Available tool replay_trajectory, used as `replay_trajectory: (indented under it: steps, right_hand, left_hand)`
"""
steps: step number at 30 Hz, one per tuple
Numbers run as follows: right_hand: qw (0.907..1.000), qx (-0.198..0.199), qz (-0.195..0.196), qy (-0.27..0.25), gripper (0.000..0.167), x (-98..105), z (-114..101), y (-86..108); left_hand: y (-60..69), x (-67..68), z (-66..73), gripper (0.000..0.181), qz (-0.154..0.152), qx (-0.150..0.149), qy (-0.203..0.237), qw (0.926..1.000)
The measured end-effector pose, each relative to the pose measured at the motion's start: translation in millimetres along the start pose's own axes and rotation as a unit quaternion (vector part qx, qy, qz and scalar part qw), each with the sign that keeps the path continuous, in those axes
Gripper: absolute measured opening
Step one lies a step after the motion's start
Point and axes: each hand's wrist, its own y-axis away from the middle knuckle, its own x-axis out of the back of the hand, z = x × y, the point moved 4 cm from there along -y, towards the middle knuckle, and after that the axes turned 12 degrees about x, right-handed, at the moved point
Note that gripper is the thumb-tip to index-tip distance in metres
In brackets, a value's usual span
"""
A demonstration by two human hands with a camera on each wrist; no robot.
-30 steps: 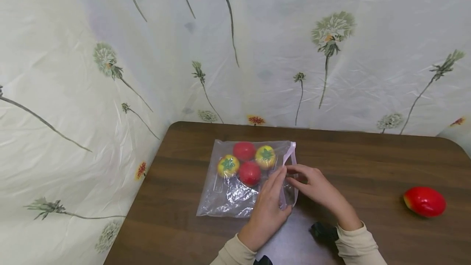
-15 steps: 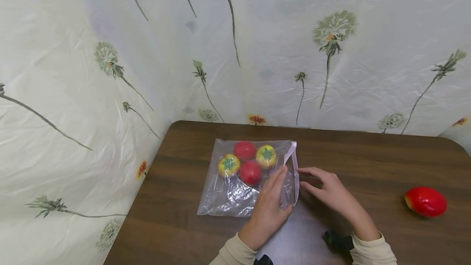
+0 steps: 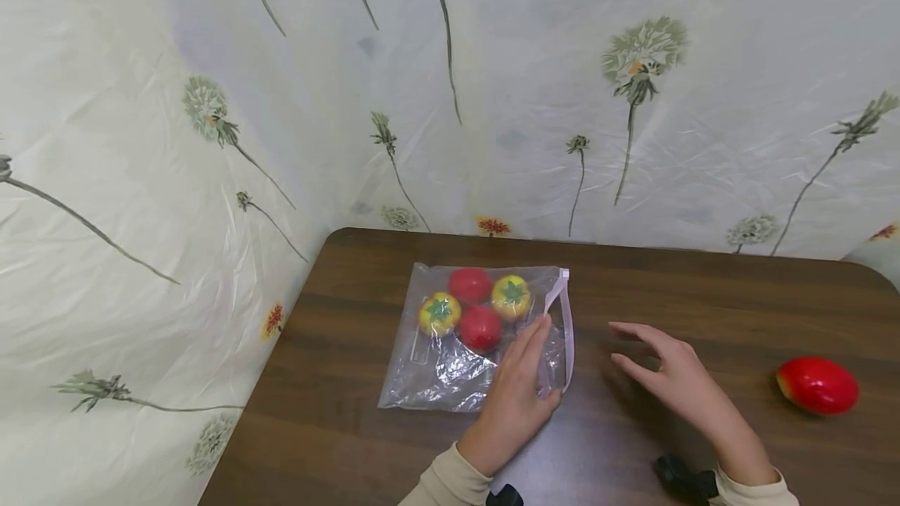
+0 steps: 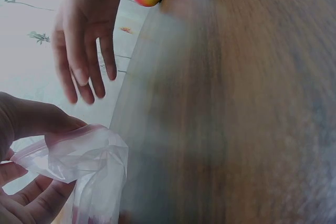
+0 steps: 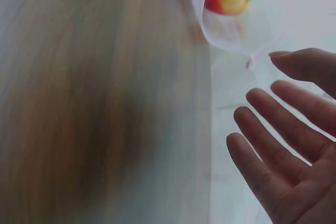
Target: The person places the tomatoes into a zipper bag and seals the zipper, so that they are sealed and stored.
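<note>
The left hand (image 3: 515,393) pinches a clear plastic, lilac-rimmed bag (image 3: 401,390) of four round, red-and-yellow fruits (image 3: 480,328). The right hand (image 3: 685,389) — empty, fingers parted — hovers nearby.

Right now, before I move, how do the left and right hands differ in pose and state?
The left hand grips the clear bag by its open edge; the right hand holds nothing. The left hand's thumb and fingers close on the plastic, while the right hand's are spread apart. The left hand is at the bag; the right hand is clear of it, toward the loose red fruit. Both hands are bare.
</note>
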Motion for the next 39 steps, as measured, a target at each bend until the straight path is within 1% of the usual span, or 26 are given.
replay_trajectory:
  steps: [2, 8, 10, 14, 18, 22, 24, 26, 30, 33, 36, 39]
  right_hand:
    - [0.9999, -0.009, 0.003, 0.004, 0.048, 6.1, 3.5, 6.1]
    - [0.9990, -0.012, 0.040, 0.013, 0.055, 22.5, 17.7, 24.4]
    - [0.9985, -0.018, 0.047, 0.021, 0.057, 28.3, 22.2, 30.2]
    - [0.9969, -0.039, 0.054, 0.043, 0.058, 41.2, 31.8, 41.1]
    - [0.9949, -0.057, 0.066, 0.051, 0.060, 53.4, 41.1, 51.0]
    - [0.9924, -0.059, 0.087, 0.065, 0.062, 61.0, 46.9, 59.0]
    - [0.9904, -0.065, 0.092, 0.080, 0.062, 64.4, 49.4, 63.0]
    - [0.9880, -0.081, 0.089, 0.097, 0.063, 68.0, 52.5, 67.5]
    - [0.9820, -0.135, 0.061, 0.117, 0.066, 74.5, 59.4, 77.5]
    - [0.9782, -0.156, 0.055, 0.125, 0.067, 78.6, 62.9, 84.4]
    - [0.9762, -0.151, 0.077, 0.135, 0.065, 84.7, 64.8, 89.6]
    - [0.9718, -0.152, 0.107, 0.145, 0.065, 91.9, 67.5, 93.6]
  left_hand:
    - [0.0, 0.0, 0.2, 0.107, 0.003, -0.003, -0.001, 1.0000]
    - [-0.3, 0.0, 0.3, 0.107, 0.013, -0.012, -0.007, 0.9998]
    - [-0.4, 0.0, 0.0, 0.107, 0.015, -0.013, -0.007, 0.9998]
    - [-0.4, -0.2, -0.3, 0.107, 0.013, -0.010, -0.005, 0.9998]
    - [-0.3, -0.5, -0.2, 0.107, 0.011, -0.009, -0.006, 0.9999]
    - [-0.4, -0.1, 0.1, 0.107, 0.007, -0.005, -0.004, 1.0000]
    - [-0.5, 0.1, 0.3, 0.106, 0.007, -0.004, -0.003, 1.0000]
    - [-0.5, 0.1, 0.6, 0.106, 0.009, -0.005, -0.004, 0.9999]
    - [-0.5, 0.0, 1.4, 0.106, 0.013, -0.009, -0.008, 0.9998]
    - [-0.5, 0.1, 1.7, 0.106, 0.013, -0.010, -0.009, 0.9998]
    - [-0.5, 0.2, 1.6, 0.106, 0.011, -0.007, -0.008, 0.9999]
    - [-0.4, 0.4, 1.2, 0.105, 0.007, -0.003, -0.007, 0.9999]
